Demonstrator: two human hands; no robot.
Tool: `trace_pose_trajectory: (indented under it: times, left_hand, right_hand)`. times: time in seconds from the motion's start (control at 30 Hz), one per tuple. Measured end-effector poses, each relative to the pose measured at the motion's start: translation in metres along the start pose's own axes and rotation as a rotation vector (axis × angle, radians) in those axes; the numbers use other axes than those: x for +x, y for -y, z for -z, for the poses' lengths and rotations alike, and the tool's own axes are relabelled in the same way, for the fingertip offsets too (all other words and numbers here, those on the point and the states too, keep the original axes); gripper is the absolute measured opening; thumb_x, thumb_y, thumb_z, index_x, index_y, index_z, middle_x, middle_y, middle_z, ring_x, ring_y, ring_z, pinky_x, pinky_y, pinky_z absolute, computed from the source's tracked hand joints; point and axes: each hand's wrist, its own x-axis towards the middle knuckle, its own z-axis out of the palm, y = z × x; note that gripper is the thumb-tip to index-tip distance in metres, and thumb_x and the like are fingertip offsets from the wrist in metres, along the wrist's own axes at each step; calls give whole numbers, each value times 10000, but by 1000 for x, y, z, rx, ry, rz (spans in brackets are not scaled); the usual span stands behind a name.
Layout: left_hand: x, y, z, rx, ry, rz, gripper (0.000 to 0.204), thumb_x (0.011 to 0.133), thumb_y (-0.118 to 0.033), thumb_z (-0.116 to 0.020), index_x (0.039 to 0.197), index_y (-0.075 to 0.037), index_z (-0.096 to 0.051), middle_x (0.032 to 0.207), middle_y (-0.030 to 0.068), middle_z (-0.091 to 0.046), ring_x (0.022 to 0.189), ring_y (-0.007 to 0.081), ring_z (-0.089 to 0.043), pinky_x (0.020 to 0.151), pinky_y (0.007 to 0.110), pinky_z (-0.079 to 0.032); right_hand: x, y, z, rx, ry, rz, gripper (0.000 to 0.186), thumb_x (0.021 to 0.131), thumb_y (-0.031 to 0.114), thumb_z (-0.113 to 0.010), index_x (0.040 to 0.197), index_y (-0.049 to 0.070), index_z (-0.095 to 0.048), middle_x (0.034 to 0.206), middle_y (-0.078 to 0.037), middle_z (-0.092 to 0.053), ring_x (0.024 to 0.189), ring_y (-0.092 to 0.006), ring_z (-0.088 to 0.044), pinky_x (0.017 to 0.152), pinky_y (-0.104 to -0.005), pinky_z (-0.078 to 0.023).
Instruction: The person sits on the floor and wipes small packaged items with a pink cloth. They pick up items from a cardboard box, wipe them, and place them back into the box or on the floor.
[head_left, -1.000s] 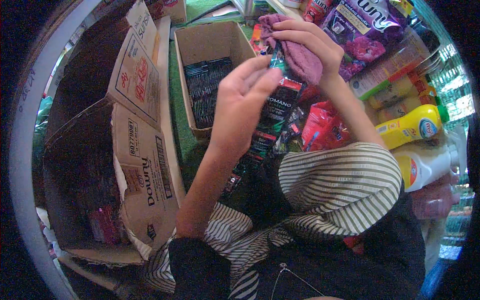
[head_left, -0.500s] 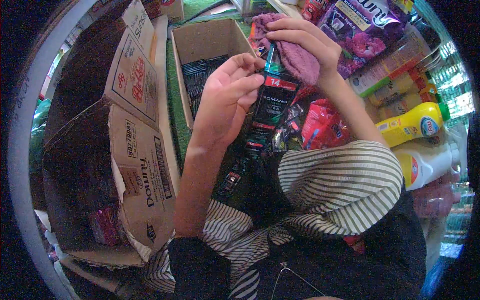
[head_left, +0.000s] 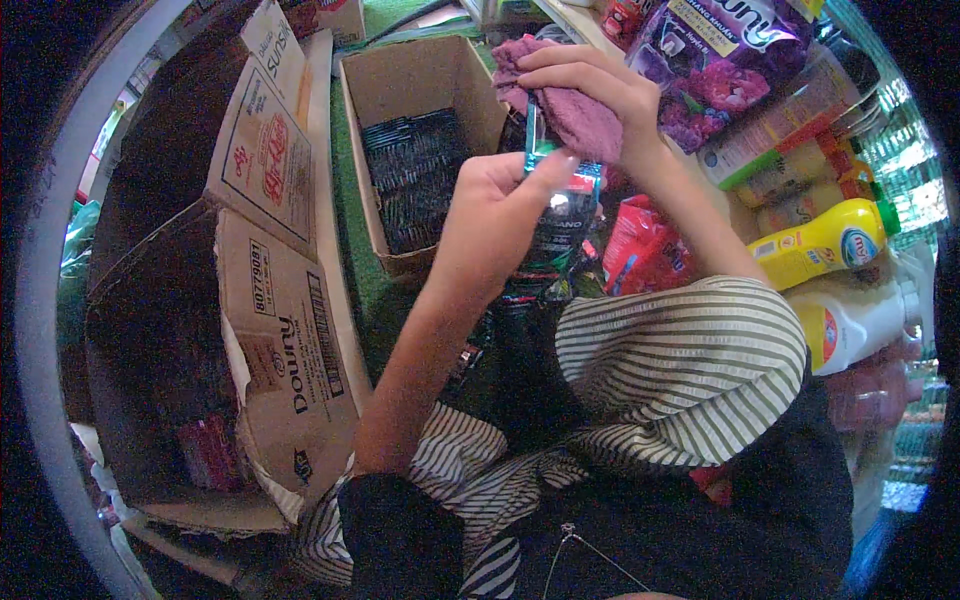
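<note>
Up near the top, the left hand [head_left: 500,200] was curled tight around a dark sachet [head_left: 560,225] with a teal top edge. Its thumb stuck out across the front of the packet, and its fingers were wrapped around the back, so the packet stood up between both hands. Right above those fingers, the right hand [head_left: 590,85] was closed on a purple cloth [head_left: 575,115]. The cloth was bunched in that grip and pressed against the top of the sachet, touching it. The right thumb and pointer finger pinched the cloth from the far side.

Just under the left fingers, more dark sachets [head_left: 520,290] hung down in a strip over the person's lap. Beside them, on the right-hand side, lay a red packet [head_left: 640,245]. To the left of the left fingers sat an open cardboard box [head_left: 400,85] filled with dark packets standing in rows. Farther out on that side was a bigger torn cardboard box [head_left: 280,330] with its flaps open. Out past the right hand leaned a big purple bag [head_left: 720,60] with flowers on it. Below that, well away from the fingers, lay a yellow bottle [head_left: 820,245] on its side and a white bottle [head_left: 850,325] next to it. Both arms wore striped sleeves [head_left: 690,370].
</note>
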Motion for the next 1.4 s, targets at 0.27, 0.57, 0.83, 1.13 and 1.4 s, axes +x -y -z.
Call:
trace_pose_trajectory:
  times: [0.27, 0.57, 0.83, 1.13, 1.4]
  left_hand:
    - [-14, 1, -21, 271, 97, -115, 290, 825, -194, -597, 653, 39, -613, 522, -9, -506, 494, 31, -419, 454, 236, -355]
    - [4, -8, -3, 71, 15, -186, 210, 846, -185, -583, 788, 12, -630, 706, -10, -603, 658, 45, -524, 596, 201, -434]
    - [-9, -3, -8, 234, 152, -199, 207, 835, -157, -600, 767, 34, -646, 624, -42, -567, 561, 3, -457, 483, 180, -353]
    - [-11, -14, 1, 280, 360, 33, 206, 826, -172, -625, 851, 32, -634, 719, -14, -602, 647, 25, -523, 557, 192, -414]
    - [0, -1, -1, 98, 138, -42, 202, 881, -169, -535, 882, 18, -610, 762, 71, -642, 673, 114, -612, 627, 251, -496]
  right_hand:
    - [-23, -39, 2, 171, -102, -258, 230, 685, 2, -608, 913, -6, -637, 947, -132, -644, 930, -224, -610, 798, -297, -476]
    - [1, -7, 3, 177, -107, -91, 260, 629, 32, -668, 886, 2, -645, 949, -130, -637, 922, -232, -616, 808, -305, -478]
    - [-17, -22, -5, 134, -94, -169, 259, 650, 39, -653, 908, 16, -642, 962, -123, -633, 955, -234, -601, 840, -298, -461]
    - [-13, -18, 1, 294, -189, -245, 250, 671, 3, -621, 921, -7, -626, 966, -139, -631, 928, -202, -605, 819, -294, -473]
    - [2, 4, -3, 165, -46, -29, 199, 709, 61, -611, 897, 6, -644, 948, -131, -633, 937, -242, -604, 820, -317, -473]
